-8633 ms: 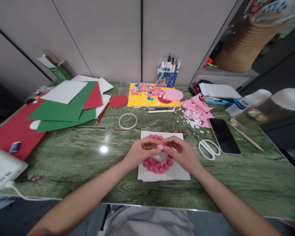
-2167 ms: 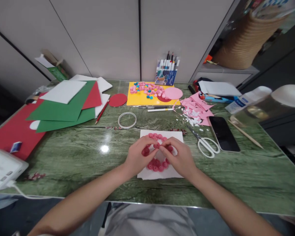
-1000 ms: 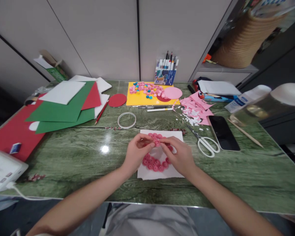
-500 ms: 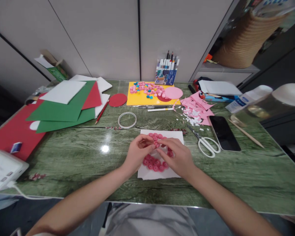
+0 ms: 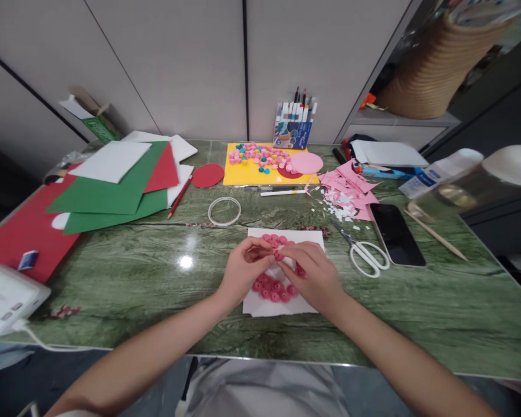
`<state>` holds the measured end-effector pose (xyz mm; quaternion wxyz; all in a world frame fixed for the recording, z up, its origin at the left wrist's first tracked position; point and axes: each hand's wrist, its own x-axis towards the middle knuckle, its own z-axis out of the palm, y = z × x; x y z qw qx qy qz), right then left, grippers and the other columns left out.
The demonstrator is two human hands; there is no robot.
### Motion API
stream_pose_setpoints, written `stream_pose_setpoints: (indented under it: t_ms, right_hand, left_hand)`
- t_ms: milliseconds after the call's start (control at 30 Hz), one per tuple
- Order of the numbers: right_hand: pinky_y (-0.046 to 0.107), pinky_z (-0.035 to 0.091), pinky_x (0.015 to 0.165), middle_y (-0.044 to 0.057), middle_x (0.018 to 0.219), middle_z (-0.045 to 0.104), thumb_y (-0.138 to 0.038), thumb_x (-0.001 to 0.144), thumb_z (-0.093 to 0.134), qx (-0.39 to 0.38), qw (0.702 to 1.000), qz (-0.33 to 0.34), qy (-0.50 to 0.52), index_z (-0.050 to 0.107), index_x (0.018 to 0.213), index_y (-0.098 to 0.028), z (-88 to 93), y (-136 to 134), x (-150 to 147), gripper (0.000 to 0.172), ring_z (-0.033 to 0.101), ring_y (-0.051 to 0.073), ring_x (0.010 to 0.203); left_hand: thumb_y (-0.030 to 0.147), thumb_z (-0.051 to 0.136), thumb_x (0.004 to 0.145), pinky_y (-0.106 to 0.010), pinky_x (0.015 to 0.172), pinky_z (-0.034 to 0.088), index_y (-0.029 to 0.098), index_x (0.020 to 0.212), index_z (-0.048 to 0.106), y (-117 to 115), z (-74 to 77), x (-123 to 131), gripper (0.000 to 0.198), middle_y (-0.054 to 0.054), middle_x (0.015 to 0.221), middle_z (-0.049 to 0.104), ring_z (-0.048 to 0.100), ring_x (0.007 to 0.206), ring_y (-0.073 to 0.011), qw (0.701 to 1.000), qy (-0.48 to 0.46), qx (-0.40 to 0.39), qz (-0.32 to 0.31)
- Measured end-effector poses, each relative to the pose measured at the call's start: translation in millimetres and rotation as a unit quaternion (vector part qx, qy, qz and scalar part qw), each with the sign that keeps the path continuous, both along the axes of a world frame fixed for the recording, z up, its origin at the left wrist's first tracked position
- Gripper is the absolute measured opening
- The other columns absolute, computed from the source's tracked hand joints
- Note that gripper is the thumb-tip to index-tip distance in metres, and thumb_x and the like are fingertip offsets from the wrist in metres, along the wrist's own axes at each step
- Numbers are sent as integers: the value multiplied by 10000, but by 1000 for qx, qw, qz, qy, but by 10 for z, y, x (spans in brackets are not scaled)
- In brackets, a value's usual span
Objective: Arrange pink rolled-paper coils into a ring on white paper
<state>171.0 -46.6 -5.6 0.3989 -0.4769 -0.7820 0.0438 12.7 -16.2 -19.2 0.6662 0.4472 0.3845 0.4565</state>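
Note:
A small pink paper coil [image 5: 278, 255] is pinched between the fingertips of both hands. My left hand [image 5: 246, 267] grips it from the left with thumb and forefinger, and my right hand [image 5: 316, 274] closes on it from the right. Both hover over a white paper sheet [image 5: 260, 308] near the table's front edge. On that sheet, several pink paper coils [image 5: 275, 288] form a ring, its sides partly hidden by my hands.
White-handled scissors [image 5: 365, 258] and a phone [image 5: 396, 234] lie to the right. Beyond the hands are a tape roll [image 5: 209, 212], a pen [image 5: 282, 193], pink paper scraps [image 5: 345, 186] and a yellow sheet [image 5: 243, 178] bearing small coloured pieces. Green paper [image 5: 108, 197] and a white charger [image 5: 8, 298] sit left.
The fingers of my right hand have closed in slightly around the small coil. Everything else stays where it was.

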Motion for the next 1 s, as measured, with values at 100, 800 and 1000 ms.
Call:
stream_pose_setpoints:
  t_ms: [100,800,1000]
  right_hand:
    - [366,466,805,45,911,682,-163,789,558,-2,1000,-11,3,590,963,-235,1,3,14,191,614,177,845]
    - [368,481,879,12,923,704,-161,800,546,-7,1000,3,20,612,983,-250,31,18,88,214,650,152,852]
    - [370,477,878,22,906,705,-138,779,561,7,1000,-1,5,615,955,-227,16,19,93,204,650,151,827]
  left_hand:
    - [174,679,673,-277,767,478,160,834,565,-9,21,-9,197,-36,865,628,607,813,-137,1000,15,18,-3]
    - [48,444,765,-318,803,468,207,953,593,-14,91,-125,288,-54,902,634,582,889,-170,891,242,385,-10]
    - [23,383,764,-301,815,489,202,1081,548,-14,79,-176,400,-77,1038,619,571,993,-171,807,326,489,-54]
